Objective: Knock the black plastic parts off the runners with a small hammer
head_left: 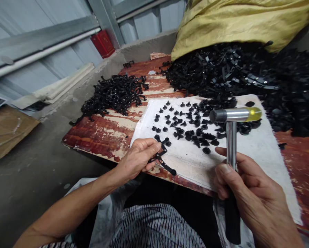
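Here at the near edge of the bench [103, 137], the left hand [141, 156] pinches a jointed black linkage [167, 167] between thumb and fingers, its arms splayed out over the edge of a white cloth [263, 151]. Across on the other side, the right hand [252, 193] wraps round a hammer [231, 148], held upright, its head raised high with the dark face pointing left and the yellow one right. Between the two hands and beyond, small black round-headed pieces [206, 150] lie scattered over the cloth, thickest toward the far side. Up at the left sits a tangled pile of black linkages [115, 93] on worn red boards; at the far right, a much bigger heap of black parts [221, 65] spreads out from under a yellow sack [234, 24].
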Motion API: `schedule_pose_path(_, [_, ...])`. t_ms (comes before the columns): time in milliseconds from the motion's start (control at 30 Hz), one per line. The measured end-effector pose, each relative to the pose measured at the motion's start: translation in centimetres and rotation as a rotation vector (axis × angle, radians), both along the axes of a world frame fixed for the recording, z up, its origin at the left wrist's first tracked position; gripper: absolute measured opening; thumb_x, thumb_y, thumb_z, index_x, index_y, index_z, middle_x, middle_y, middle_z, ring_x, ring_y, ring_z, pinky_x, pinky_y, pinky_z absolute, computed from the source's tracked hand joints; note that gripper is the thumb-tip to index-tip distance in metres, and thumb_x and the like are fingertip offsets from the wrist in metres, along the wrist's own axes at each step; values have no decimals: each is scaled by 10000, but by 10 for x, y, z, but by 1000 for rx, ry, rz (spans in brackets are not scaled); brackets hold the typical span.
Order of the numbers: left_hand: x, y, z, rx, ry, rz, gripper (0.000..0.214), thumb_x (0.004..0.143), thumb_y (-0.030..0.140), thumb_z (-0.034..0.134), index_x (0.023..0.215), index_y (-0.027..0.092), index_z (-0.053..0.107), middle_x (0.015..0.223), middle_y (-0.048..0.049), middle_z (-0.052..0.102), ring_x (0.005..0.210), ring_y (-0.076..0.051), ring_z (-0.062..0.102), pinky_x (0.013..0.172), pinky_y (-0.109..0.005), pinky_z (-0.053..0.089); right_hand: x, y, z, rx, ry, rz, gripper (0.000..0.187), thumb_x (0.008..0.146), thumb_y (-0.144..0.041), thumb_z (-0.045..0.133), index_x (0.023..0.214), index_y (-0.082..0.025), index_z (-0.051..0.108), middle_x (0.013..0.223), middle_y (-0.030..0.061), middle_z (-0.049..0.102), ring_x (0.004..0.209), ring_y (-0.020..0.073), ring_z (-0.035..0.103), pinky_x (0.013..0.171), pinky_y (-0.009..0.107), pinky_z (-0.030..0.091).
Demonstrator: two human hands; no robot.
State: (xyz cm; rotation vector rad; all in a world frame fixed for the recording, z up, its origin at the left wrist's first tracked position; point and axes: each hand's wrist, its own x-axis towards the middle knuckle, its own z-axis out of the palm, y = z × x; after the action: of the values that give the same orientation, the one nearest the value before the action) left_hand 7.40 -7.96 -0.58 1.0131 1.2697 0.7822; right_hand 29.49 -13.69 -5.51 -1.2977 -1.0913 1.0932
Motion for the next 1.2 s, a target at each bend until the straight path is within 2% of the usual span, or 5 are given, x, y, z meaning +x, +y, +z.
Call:
schedule_pose_path(800, [1,4,3,-61,160,0,254,897,220,556,652,151,557,527,45,503,376,-28,452,345,-109,278,0,1,1,6,-50,15,302,934,-443,610,1183,-273,633,525,-75,510,413,111,487,405,208,401])
schedule_pose_path(933, [3,6,10,-77,215,-47,320,923,182,517,604,153,518,484,46,483,335,-15,391,321,-107,229,2,3,8,57,-252,78,357,970,-445,522,1212,-215,647,507,-54,531,401,134,516,356,211,424])
schedule_pose_path(1033, [-1,7,9,-70,221,-90,327,939,202,505,616,154,511,480,41,507,300,0,332,311,-111,194,5,2,18,260,-533,118,418,979,-383,489,1336,-205,612,909,83,759,769,223,741,566,272,610])
schedule_pose_path(1100, [-5,8,6,-54,215,-114,318,943,226,505,633,155,519,497,33,524,302,-3,346,311,-114,190,5,0,26,401,-663,171,463,981,-294,489,1440,-244,526,1293,100,681,1113,258,687,869,355,603])
schedule_pose_path(1200, [-10,10,1,-45,225,-125,268,933,246,520,682,159,549,536,16,554,336,-30,429,311,-121,197,2,-2,38,520,-776,194,588,972,-173,494,1532,-315,388,1436,66,581,1198,243,639,1006,386,526])
